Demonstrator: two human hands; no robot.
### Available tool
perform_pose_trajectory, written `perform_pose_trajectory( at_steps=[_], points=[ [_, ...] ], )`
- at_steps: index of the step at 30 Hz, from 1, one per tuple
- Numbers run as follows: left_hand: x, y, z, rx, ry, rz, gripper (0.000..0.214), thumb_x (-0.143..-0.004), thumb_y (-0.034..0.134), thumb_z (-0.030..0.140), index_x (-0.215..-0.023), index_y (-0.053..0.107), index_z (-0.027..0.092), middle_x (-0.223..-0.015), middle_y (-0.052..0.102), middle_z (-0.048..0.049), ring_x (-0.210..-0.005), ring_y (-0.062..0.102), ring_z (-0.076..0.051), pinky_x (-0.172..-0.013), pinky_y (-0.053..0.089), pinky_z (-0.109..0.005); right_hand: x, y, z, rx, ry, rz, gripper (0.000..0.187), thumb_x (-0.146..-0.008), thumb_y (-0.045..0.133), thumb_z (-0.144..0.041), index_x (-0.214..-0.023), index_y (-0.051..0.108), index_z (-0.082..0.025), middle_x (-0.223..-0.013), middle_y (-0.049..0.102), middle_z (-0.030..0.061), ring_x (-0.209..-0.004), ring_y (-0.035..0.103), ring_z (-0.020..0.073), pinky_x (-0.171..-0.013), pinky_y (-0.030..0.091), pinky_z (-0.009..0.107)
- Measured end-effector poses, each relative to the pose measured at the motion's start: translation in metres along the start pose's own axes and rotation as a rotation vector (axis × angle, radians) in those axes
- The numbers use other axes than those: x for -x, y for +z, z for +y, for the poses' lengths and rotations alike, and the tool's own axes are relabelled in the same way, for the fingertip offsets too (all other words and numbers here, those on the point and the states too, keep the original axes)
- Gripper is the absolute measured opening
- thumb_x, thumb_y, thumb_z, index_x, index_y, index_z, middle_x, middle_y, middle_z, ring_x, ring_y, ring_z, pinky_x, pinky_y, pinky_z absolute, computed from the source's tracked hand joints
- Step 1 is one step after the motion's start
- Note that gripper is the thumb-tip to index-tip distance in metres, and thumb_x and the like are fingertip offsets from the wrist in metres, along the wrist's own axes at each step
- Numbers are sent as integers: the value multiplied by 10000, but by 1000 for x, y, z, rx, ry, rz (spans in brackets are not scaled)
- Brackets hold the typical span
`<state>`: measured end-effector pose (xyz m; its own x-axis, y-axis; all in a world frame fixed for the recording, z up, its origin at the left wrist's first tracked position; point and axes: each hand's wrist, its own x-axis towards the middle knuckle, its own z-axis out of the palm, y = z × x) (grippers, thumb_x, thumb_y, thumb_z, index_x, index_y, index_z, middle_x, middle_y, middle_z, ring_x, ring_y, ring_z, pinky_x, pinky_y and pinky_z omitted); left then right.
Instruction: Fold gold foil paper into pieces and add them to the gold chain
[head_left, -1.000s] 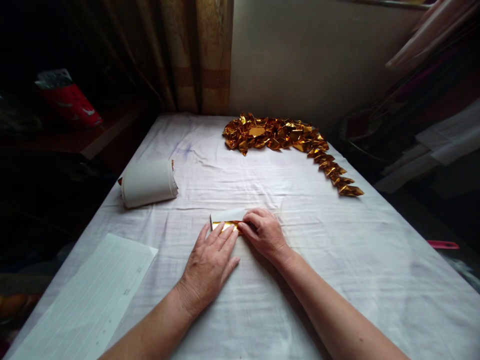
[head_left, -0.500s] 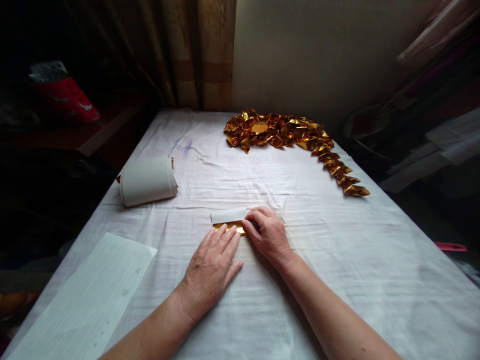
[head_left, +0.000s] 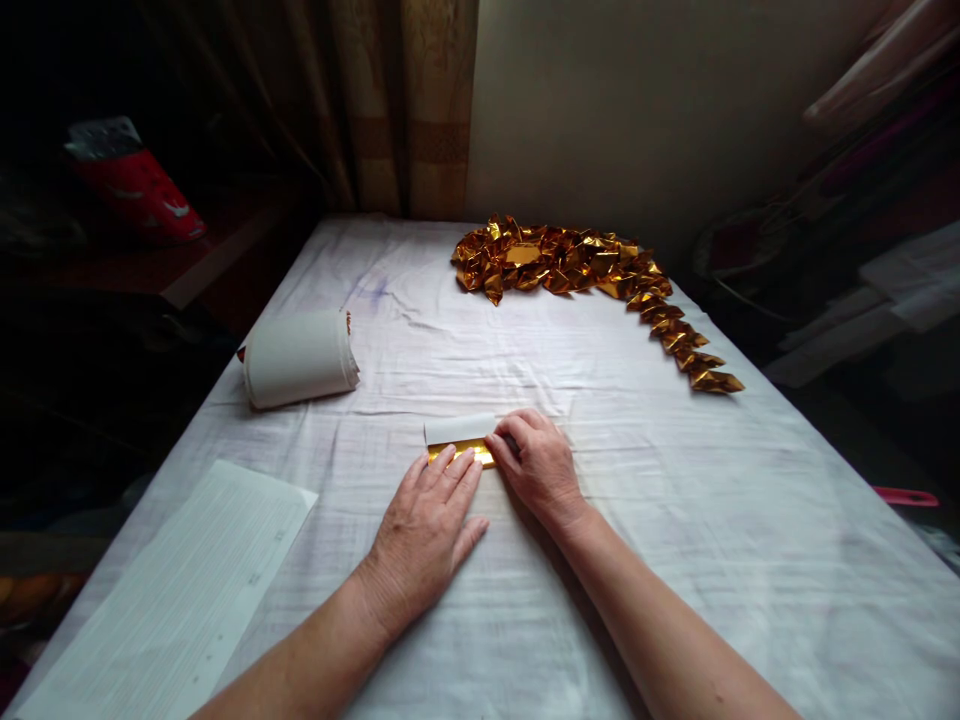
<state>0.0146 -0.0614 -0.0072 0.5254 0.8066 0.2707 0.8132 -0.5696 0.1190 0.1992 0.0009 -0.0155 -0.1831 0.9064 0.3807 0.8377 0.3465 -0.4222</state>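
A small sheet of gold foil paper (head_left: 459,438), white on its back, lies partly folded on the white cloth (head_left: 675,500) in front of me. My left hand (head_left: 424,530) rests flat on its near edge, fingers stretched out and pressing it down. My right hand (head_left: 536,465) is curled over the sheet's right end, with its fingertips pinching the fold. A pile of folded gold foil pieces (head_left: 555,262) lies at the far side, trailing in a row (head_left: 686,350) toward the right edge.
A rolled stack of white-backed sheets (head_left: 298,358) lies at the left. A lined white paper (head_left: 165,600) sits at the near left corner. Curtains (head_left: 405,110) and a wall stand behind; a red bag (head_left: 135,185) lies in the dark far left.
Both hands stay on the foil sheet with only slight shifts. The view has tilted a little; the white flap has barely changed.
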Motion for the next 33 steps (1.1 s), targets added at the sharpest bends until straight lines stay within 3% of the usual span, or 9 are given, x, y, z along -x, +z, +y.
perform_pose_trajectory(
  at_steps=[11,17,20,25,33],
  points=[
    [0,2,-1,2,-8,1,507,-953,455,439,-1398,485,197,-1447,517,-70,-1349,441,-254,-1143,300,-435,0,0,0,-7,19,-17,146,-920,553,-273,-799,615,-218,-851,637,46,-833,578,203,-743,417,317],
    [-2,-2,-1,-23,11,-16,482,-965,433,427,-1372,516,184,-1440,525,-72,-1325,464,-247,-1119,338,-435,3,-3,3,-183,-15,173,128,-918,494,-206,-912,622,-208,-873,664,46,-817,612,183,-761,475,302],
    [-2,-1,-1,-23,10,-1,481,-962,438,426,-1365,524,178,-1435,529,-75,-1317,471,-254,-1111,347,-445,11,-9,-1,-129,-134,220,136,-917,507,-193,-925,642,-204,-898,671,57,-847,613,188,-792,483,314],
    [-1,3,-1,-1,-6,16,489,-948,467,431,-1361,524,176,-1419,545,-82,-1313,474,-254,-1109,346,-442,29,-21,-13,-8,-285,70,239,-938,491,-206,-1095,670,-191,-1043,700,83,-948,608,205,-863,473,347],
    [-2,4,1,4,-10,36,482,-938,487,444,-1341,534,185,-1399,564,-76,-1295,489,-249,-1108,346,-434,46,-20,-13,201,-240,-109,364,-963,458,-292,-1283,615,-223,-1335,615,52,-1270,489,257,-1056,340,426]
  ],
)
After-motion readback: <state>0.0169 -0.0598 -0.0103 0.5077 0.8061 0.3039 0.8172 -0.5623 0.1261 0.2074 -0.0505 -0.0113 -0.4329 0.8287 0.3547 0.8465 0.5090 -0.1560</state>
